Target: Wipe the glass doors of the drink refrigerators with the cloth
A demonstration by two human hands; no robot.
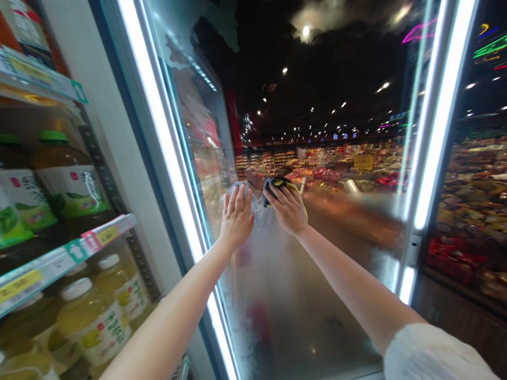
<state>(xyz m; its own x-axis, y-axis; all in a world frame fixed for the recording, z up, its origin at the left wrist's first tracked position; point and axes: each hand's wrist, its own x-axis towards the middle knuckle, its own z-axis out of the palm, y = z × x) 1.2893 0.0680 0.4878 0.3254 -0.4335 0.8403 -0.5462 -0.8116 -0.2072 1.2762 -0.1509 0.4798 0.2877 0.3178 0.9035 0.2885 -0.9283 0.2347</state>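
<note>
A glass door (317,295) of a lit cooler stands in front of me, with misty patches on its pane. My left hand (236,215) lies flat against the glass, fingers stretched out and holding nothing. To its right, my right hand (288,208) presses a dark cloth with a yellow edge (280,183) onto the pane. The cloth sits under the fingers and shows past their tips and along the hand's right side. A faint reflection of a person shows in the glass between the hands.
Shelves on the left hold several drink bottles (73,174) with price tags (106,235) along the shelf edges. Bright light strips (158,121) run down both sides of the door. Heaped goods (467,211) of a shop appear beyond, under ceiling lights.
</note>
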